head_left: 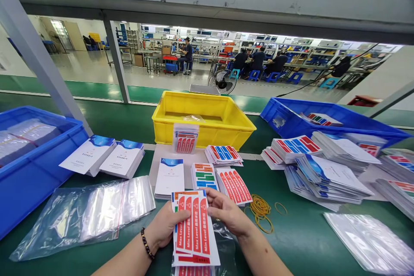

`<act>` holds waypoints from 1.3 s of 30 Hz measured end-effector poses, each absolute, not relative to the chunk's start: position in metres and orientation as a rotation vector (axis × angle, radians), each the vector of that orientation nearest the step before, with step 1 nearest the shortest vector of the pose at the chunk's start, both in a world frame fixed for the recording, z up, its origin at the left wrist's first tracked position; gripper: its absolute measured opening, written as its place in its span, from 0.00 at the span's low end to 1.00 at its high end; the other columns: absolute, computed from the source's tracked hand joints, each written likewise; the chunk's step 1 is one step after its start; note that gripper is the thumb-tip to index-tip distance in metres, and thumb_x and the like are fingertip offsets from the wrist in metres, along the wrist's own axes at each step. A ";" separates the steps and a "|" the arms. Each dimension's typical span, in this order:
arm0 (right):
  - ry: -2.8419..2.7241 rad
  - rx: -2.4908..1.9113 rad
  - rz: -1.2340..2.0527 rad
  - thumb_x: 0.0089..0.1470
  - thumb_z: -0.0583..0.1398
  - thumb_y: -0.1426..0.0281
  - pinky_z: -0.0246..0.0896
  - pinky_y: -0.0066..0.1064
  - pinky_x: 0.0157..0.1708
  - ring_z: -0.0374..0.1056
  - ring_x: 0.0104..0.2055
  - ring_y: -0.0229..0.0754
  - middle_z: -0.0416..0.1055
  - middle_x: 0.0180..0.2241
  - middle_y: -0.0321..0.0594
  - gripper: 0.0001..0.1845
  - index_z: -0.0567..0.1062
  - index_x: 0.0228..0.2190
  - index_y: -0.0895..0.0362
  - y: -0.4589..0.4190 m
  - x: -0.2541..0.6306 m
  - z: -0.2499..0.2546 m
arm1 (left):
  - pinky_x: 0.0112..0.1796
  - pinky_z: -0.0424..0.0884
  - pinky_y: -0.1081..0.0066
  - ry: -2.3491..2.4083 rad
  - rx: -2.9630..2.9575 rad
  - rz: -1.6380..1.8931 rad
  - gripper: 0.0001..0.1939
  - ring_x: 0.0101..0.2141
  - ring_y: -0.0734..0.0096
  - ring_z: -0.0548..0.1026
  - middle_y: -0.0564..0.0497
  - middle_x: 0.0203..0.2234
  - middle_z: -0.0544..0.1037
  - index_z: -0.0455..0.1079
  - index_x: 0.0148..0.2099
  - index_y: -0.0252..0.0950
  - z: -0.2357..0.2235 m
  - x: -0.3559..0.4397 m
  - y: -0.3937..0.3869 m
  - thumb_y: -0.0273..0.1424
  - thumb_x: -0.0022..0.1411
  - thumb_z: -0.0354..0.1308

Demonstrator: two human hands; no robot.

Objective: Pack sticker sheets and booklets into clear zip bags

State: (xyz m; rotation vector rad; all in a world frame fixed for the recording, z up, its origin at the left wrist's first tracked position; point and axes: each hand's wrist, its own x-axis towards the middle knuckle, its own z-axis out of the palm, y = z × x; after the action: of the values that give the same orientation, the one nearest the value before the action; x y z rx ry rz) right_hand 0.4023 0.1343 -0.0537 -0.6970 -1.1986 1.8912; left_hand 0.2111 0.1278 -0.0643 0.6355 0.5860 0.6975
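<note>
Several label sheets (196,233) with red "Max Level" and "Min Level" strips are held low in front of me. My left hand (164,224) is closed on their left edge, thumb on top. At the upper right edge, my right hand (228,212) also grips them with bent fingers. Just beyond lie a stack of white and blue booklets (170,179), a pile of mixed-colour label sheets (204,177) and a pile of red label sheets (233,186). Clear plastic (226,241) shows beneath the held sheets and my right wrist.
A yellow bin (203,127) stands ahead, with a filled clear bag (185,139) against its front. Blue bins (39,172) flank it left and right. Clear bags (119,207), rubber bands (258,207) and booklet stacks (330,177) lie around. People sit at far benches.
</note>
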 end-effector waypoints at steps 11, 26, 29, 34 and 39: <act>-1.233 -0.874 1.850 0.45 0.63 0.63 0.63 0.36 0.38 0.69 0.38 0.43 0.72 0.35 0.43 0.18 0.70 0.36 0.60 0.132 0.398 -0.057 | 0.38 0.69 0.64 0.681 0.794 0.670 0.20 0.34 0.62 0.76 0.41 0.35 0.77 0.68 0.42 0.30 -0.073 0.212 0.127 0.34 0.47 0.64; -0.694 -1.062 1.281 0.41 0.65 0.61 0.66 0.34 0.28 0.70 0.30 0.43 0.73 0.31 0.39 0.20 0.68 0.36 0.56 0.150 0.412 -0.063 | 0.31 0.60 0.76 0.937 1.919 0.492 0.07 0.28 0.72 0.67 0.52 0.25 0.71 0.69 0.27 0.34 -0.053 0.207 0.132 0.25 0.53 0.50; -0.780 -1.090 1.332 0.41 0.65 0.61 0.65 0.34 0.27 0.70 0.31 0.44 0.73 0.30 0.40 0.19 0.69 0.35 0.57 0.148 0.412 -0.065 | 0.33 0.60 0.76 0.878 1.920 0.499 0.08 0.29 0.72 0.66 0.52 0.25 0.71 0.68 0.26 0.34 -0.052 0.205 0.133 0.25 0.54 0.50; -0.907 -1.153 1.406 0.39 0.66 0.60 0.66 0.35 0.28 0.70 0.31 0.46 0.73 0.30 0.41 0.20 0.70 0.32 0.58 0.149 0.421 -0.062 | 0.37 0.62 0.74 0.869 1.763 0.591 0.07 0.34 0.70 0.67 0.49 0.32 0.70 0.68 0.28 0.34 -0.051 0.201 0.135 0.28 0.56 0.50; -1.025 -1.138 1.430 0.40 0.65 0.58 0.65 0.37 0.34 0.70 0.35 0.47 0.73 0.32 0.43 0.19 0.69 0.31 0.58 0.146 0.414 -0.059 | 0.38 0.62 0.72 0.959 1.736 0.654 0.07 0.34 0.70 0.66 0.49 0.32 0.66 0.65 0.27 0.34 -0.053 0.204 0.133 0.28 0.56 0.50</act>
State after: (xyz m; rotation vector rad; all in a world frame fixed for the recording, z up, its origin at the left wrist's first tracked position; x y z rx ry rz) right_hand 0.4135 0.1462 -0.0585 -1.1383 -1.0255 1.4296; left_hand 0.2039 0.1332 -0.0529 1.7361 0.9591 0.6540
